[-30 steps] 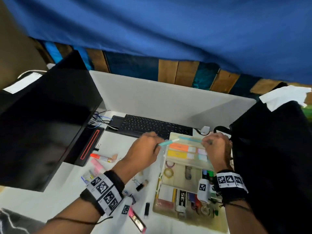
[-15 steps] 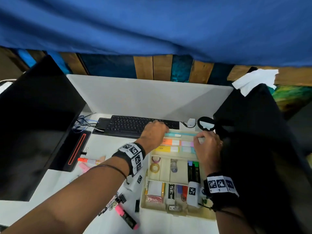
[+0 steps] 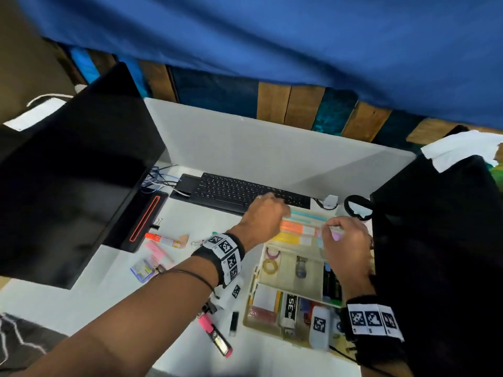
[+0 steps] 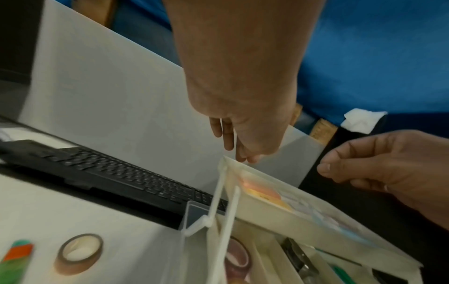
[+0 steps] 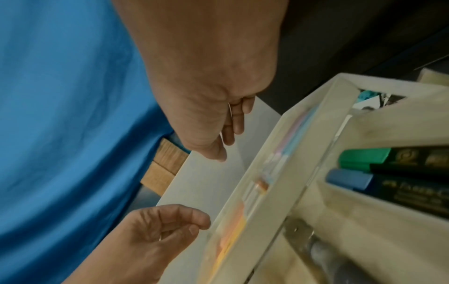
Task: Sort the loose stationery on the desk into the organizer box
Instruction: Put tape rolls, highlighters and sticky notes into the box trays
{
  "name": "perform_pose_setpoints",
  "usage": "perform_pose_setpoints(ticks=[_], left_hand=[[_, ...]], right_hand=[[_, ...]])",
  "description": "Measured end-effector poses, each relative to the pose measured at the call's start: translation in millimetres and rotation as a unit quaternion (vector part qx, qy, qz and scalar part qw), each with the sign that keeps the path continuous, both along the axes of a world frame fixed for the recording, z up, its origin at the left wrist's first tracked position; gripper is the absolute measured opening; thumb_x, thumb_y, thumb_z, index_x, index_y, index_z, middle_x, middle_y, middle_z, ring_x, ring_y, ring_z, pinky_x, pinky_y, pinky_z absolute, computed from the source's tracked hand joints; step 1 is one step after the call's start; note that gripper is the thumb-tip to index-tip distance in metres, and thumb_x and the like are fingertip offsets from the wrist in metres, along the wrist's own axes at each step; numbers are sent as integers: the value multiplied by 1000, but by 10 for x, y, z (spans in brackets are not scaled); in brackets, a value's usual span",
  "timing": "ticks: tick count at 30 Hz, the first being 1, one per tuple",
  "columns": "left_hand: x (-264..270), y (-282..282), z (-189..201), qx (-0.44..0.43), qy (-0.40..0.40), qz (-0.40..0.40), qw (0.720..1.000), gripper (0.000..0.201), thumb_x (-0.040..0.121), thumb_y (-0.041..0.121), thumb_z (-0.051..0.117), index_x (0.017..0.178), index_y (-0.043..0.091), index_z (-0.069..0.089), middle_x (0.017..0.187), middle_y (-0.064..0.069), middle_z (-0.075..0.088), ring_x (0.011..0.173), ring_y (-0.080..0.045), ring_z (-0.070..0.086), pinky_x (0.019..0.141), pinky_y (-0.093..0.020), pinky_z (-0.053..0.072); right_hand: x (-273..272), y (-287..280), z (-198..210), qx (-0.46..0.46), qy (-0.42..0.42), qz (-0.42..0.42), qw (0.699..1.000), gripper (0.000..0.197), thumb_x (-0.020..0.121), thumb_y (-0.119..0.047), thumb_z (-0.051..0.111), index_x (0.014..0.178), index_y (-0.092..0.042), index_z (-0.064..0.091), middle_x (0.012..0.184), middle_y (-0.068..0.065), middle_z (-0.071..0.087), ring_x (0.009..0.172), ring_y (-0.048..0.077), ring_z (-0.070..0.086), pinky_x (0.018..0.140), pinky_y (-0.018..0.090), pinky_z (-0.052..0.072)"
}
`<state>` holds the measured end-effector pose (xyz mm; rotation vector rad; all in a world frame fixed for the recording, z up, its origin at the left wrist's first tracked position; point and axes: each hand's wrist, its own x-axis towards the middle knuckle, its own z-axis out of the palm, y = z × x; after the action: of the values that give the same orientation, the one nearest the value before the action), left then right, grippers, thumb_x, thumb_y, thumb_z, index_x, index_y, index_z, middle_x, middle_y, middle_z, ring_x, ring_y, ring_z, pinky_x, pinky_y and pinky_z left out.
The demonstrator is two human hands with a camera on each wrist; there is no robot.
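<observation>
The cream organizer box (image 3: 285,278) stands open at the desk's right, holding tape rolls, markers and coloured sticky flags (image 3: 292,228). A light teal pen (image 3: 309,216) lies along its far compartment. My left hand (image 3: 268,213) hovers over the box's far left corner, fingers loosely curled (image 4: 233,149) and holding nothing. My right hand (image 3: 343,238) hangs over the far right end, fingers relaxed (image 5: 226,134) and also without anything in them. Loose on the desk to the left lie an orange marker (image 3: 160,238), a pink highlighter (image 3: 215,333) and a binder clip (image 3: 156,223).
A black keyboard (image 3: 231,191) sits just behind the box. A dark monitor (image 3: 68,180) fills the left side and a black bag (image 3: 435,254) crowds the right. A white partition (image 3: 272,148) closes the back. More small stationery lies near my left forearm.
A second ago both hands held the teal pen by its ends above the box. It now lies in the far compartment and both hands have let go.
</observation>
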<state>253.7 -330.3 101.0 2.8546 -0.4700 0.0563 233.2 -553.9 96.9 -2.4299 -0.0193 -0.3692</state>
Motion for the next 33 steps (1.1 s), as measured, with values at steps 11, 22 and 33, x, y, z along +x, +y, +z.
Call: perform_pose_setpoints(ticks=[11, 22, 33], left_hand=[[-1241, 2098, -636, -65, 171, 275, 944, 55, 75, -12, 57, 114, 23, 73, 121, 1, 65, 113, -24, 62, 89, -33, 54], [-1286, 2835, -1298, -38, 159, 247, 955, 35, 85, 9, 62, 110, 30, 73, 110, 4, 70, 101, -21, 64, 85, -38, 58], [-1215, 2936, -1396, -30, 94, 206, 974, 23, 77, 8, 73, 90, 27, 69, 87, 5, 64, 85, -23, 59, 73, -36, 46]], right_hand=[[-577, 1439, -186, 10, 39, 239, 970, 16, 88, -7, 74, 92, -22, 67, 94, -8, 60, 83, 7, 57, 77, 25, 49], [-1246, 2479, -847, -157, 258, 409, 861, 18, 93, -37, 65, 108, -28, 66, 105, -10, 63, 95, 9, 61, 86, 28, 52], [-1266, 2325, -1091, -182, 314, 279, 889, 6, 91, -27, 71, 97, -23, 70, 92, -10, 63, 85, 11, 62, 80, 24, 50]])
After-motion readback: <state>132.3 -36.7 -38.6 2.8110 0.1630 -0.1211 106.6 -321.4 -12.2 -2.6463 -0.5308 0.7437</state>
